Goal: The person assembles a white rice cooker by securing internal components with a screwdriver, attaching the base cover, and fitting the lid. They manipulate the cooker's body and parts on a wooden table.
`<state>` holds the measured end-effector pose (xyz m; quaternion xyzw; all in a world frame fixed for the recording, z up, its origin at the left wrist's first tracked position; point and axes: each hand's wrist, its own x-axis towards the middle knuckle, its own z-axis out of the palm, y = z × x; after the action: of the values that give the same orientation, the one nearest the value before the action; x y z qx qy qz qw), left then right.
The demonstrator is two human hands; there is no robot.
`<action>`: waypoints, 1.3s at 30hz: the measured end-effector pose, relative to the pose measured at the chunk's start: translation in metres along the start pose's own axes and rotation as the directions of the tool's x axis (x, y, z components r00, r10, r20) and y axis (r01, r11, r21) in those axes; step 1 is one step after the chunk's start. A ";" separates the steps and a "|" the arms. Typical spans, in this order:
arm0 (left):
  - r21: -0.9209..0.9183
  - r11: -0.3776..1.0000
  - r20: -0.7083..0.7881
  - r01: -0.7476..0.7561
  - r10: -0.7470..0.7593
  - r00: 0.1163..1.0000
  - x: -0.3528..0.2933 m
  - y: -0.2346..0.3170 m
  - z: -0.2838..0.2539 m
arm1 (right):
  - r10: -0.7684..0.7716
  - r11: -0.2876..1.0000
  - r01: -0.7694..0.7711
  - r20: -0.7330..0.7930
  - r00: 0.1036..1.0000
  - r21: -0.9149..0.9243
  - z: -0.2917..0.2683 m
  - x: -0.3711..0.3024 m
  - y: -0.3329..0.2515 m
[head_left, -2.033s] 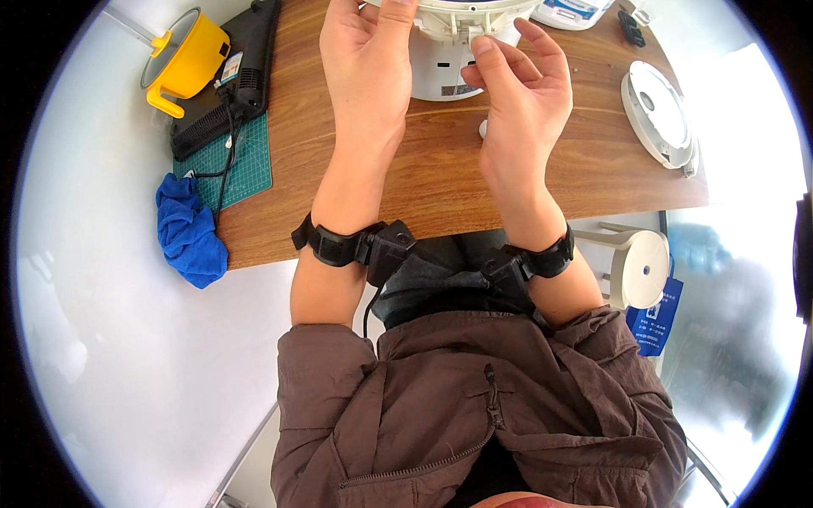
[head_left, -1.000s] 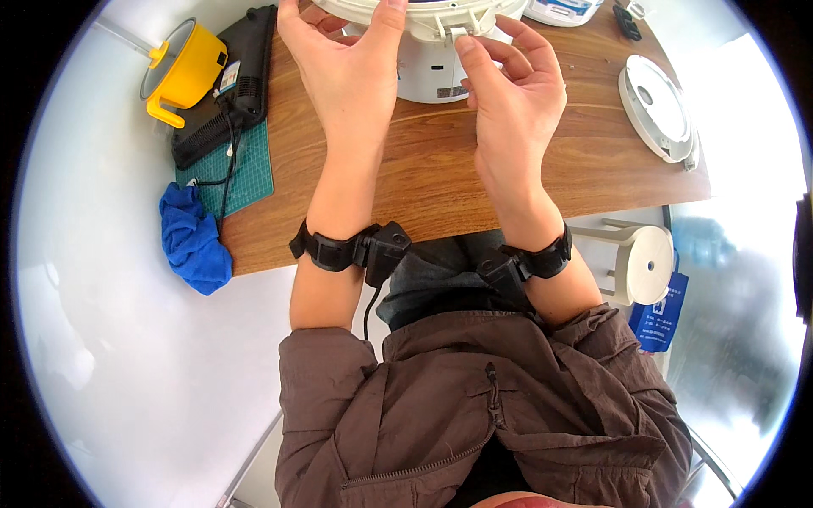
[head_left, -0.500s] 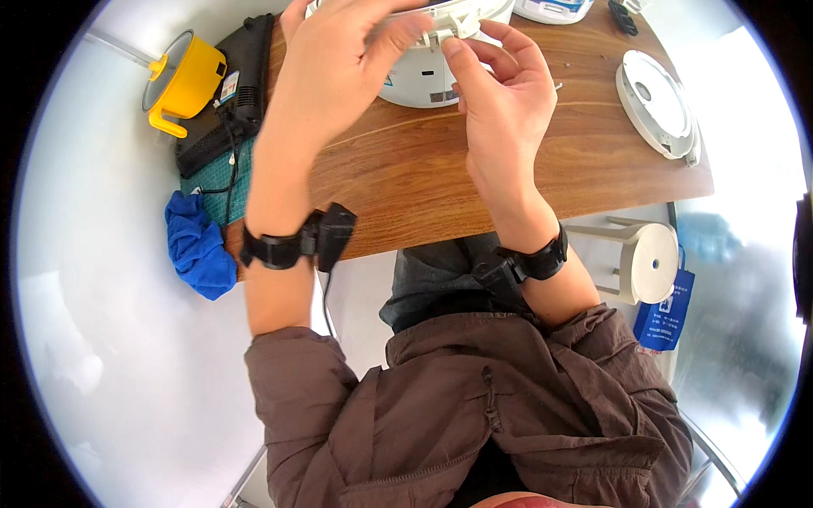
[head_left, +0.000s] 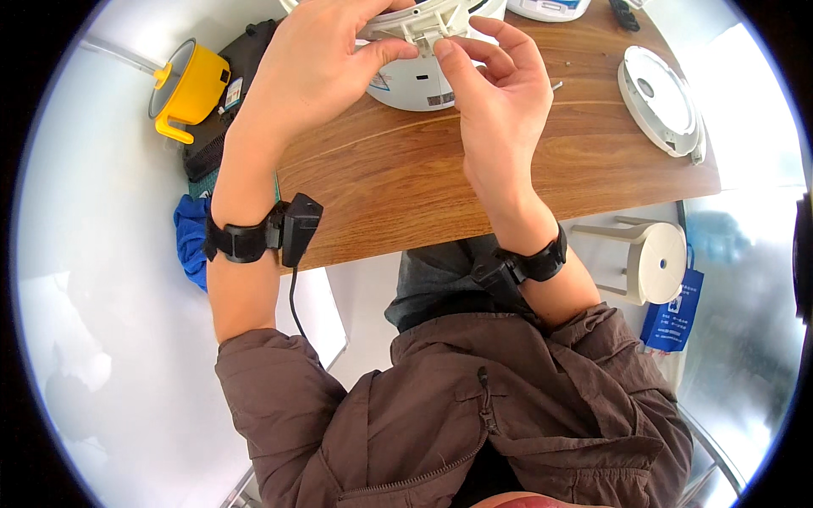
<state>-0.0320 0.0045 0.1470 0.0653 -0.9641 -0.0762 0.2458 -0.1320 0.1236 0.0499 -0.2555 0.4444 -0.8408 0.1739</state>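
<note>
A rounded white appliance body (head_left: 412, 95) stands on the wooden table at the far edge of the view, its top cut off. A white plastic bracket (head_left: 442, 25) juts from its near rim. My left hand (head_left: 318, 72) curls over the rim's left part, its thumb stretched to the bracket's left side; its other fingers are partly out of view. Opposite it, my right hand (head_left: 506, 97) has thumb and index finger pinched at the bracket's lower right, the other fingers loosely bent. Whatever lies between those fingertips is too small to make out.
On the wooden table (head_left: 381, 190), a round white lid-like part (head_left: 650, 110) lies at right. Another white appliance (head_left: 550, 7) and a black object (head_left: 624, 15) are farther back. A yellow pot (head_left: 190, 85), blue cloth (head_left: 191, 241), pale stool (head_left: 660, 264) and blue bag (head_left: 673, 311) sit around.
My left wrist and forearm have swung left, and the left thumb now sits lower beside the bracket. More of the bracket shows. My right hand stays pinched in nearly the same place.
</note>
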 end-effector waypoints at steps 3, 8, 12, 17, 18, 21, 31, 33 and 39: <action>0.153 0.984 -0.102 -0.086 0.102 0.990 -0.001 0.000 0.006 | 0.029 1.000 -0.029 -0.006 1.000 -0.004 -0.001 0.001 -0.003; 0.264 0.960 -0.123 -0.094 0.130 0.984 -0.002 0.006 0.006 | 0.061 0.998 -0.061 -0.023 0.998 -0.004 -0.003 0.000 0.001; 0.347 0.927 -0.118 -0.145 0.196 0.973 -0.002 0.007 0.007 | 0.081 0.995 -0.083 -0.043 0.996 -0.050 -0.001 -0.002 -0.001; 0.481 0.851 -0.129 -0.213 0.309 0.942 -0.003 0.014 0.011 | 0.105 0.992 -0.109 -0.054 0.993 -0.071 0.000 -0.004 0.000; 0.510 0.830 -0.109 -0.224 0.321 0.941 -0.002 0.017 0.010 | 0.109 0.991 -0.113 -0.058 0.992 -0.070 0.000 -0.004 -0.001; 0.552 0.799 -0.089 -0.237 0.340 0.936 -0.002 0.019 0.011 | 0.114 0.989 -0.120 -0.068 0.991 -0.087 -0.001 -0.004 -0.002; 0.579 0.790 -0.123 -0.202 0.330 0.936 -0.003 0.020 0.013 | -0.011 0.964 0.008 -0.009 1.000 -0.266 -0.004 0.007 -0.008; 0.572 0.794 -0.150 -0.206 0.349 0.925 -0.002 0.014 0.019 | -0.094 0.910 0.081 -0.012 0.995 -0.407 -0.006 0.009 -0.013; 0.594 0.780 -0.135 -0.199 0.340 0.931 -0.005 0.019 0.016 | -0.382 0.723 0.353 0.082 0.921 -0.594 -0.021 0.021 -0.010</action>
<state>-0.0372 0.0258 0.1339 0.0049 -0.9054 0.2600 0.3356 -0.1618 0.1320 0.0537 -0.3607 0.6307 -0.6805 -0.0957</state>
